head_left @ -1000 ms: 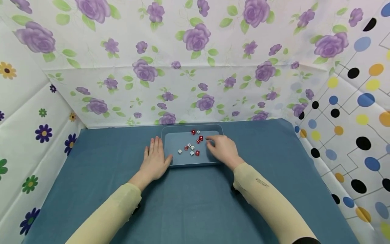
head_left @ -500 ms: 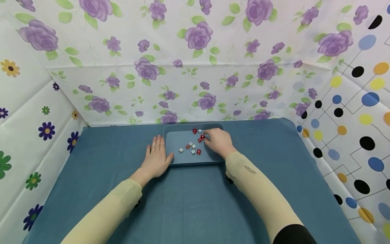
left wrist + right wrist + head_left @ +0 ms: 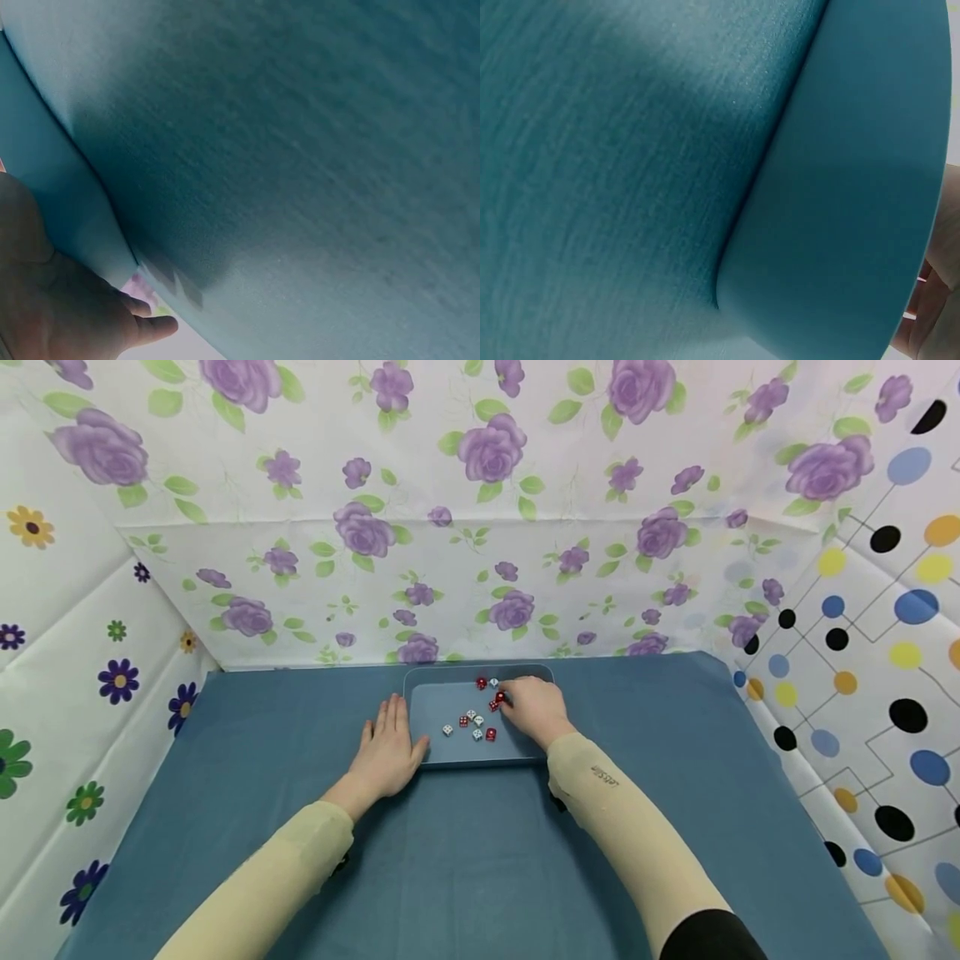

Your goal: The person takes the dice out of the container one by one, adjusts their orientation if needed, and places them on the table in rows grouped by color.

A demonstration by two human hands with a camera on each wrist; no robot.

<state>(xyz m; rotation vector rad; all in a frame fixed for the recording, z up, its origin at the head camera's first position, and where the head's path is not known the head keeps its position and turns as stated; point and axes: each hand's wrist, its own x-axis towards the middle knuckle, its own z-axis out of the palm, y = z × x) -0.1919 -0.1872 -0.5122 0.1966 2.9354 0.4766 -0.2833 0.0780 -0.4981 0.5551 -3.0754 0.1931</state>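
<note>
A blue-grey tray (image 3: 422, 752) on the cloth holds several red and white dice. My left hand (image 3: 384, 758) lies along the tray's left side, fingers straight and thumb at the near left corner. In the left wrist view part of the left hand (image 3: 67, 311) shows beside the tray's outer wall (image 3: 64, 202). Over the tray's right side, my right hand (image 3: 536, 706) has thumb and forefinger around a red die (image 3: 500, 697), partly covered by them. Another red die (image 3: 493, 705) touches it or nearly so. The tray wall (image 3: 840, 195) mostly hides the right hand (image 3: 941, 285) in the right wrist view.
A white die (image 3: 493, 682) and a red die (image 3: 482, 683) lie near the tray's back rim. Several more dice are scattered across its middle, including a white die (image 3: 447, 730) at left. Blue cloth (image 3: 465, 860) covers the table; a flowered sheet (image 3: 450, 593) hangs behind.
My right hand has moved left and inward over the tray, its thumb and forefinger closing around the red die. The left hand stays put. The head view has shifted slightly.
</note>
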